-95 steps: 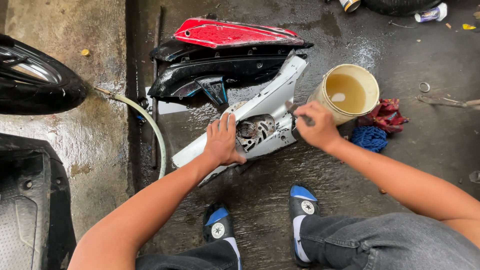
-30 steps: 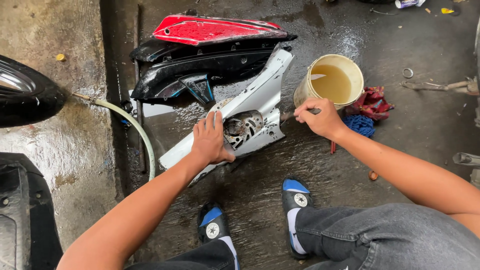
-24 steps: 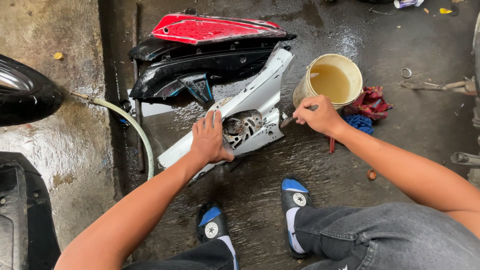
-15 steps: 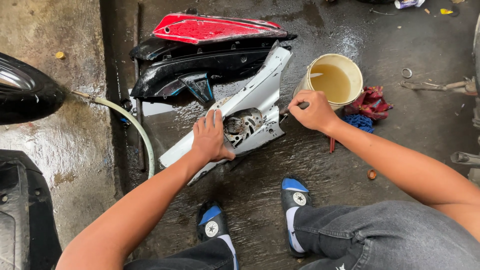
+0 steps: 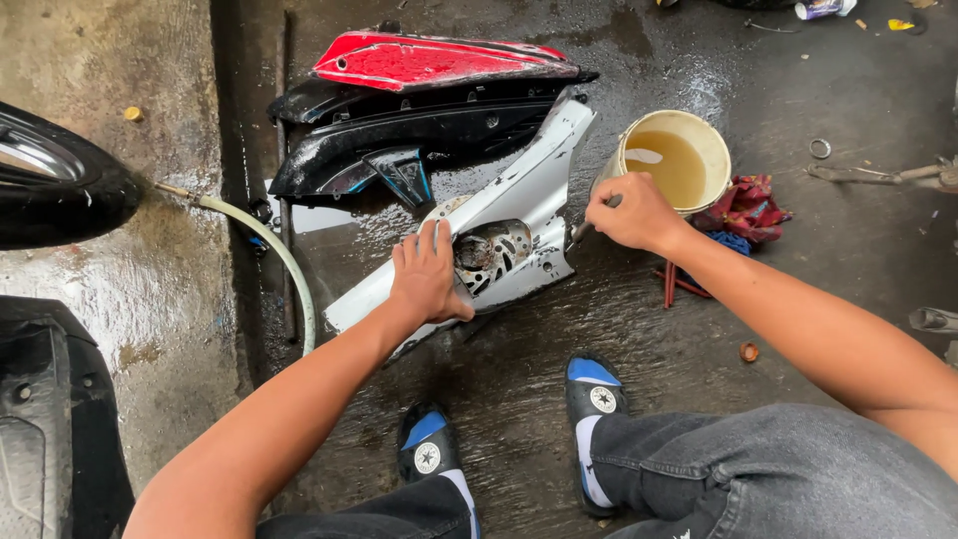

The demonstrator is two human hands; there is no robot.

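Note:
A white motorcycle body panel (image 5: 519,200) lies tilted on the wet concrete floor in front of me. My left hand (image 5: 427,274) rests flat on its lower part, next to a round grey slotted piece (image 5: 489,250) set in the panel. My right hand (image 5: 631,212) is closed around a thin brush-like tool handle at the panel's right edge, just below the rim of a cream bucket (image 5: 714,150) holding murky yellowish liquid. The tool's tip is hidden by the hand and the panel.
Black panels (image 5: 399,135) and a red panel (image 5: 429,60) lie behind the white one. A pale hose (image 5: 284,265) curves along the left beside a tyre (image 5: 60,190). Red and blue rags (image 5: 743,210) sit by the bucket. My two sandalled feet (image 5: 594,399) are below.
My right hand has moved up from beside the panel to the bucket's rim. The left hand stays pressed on the white panel.

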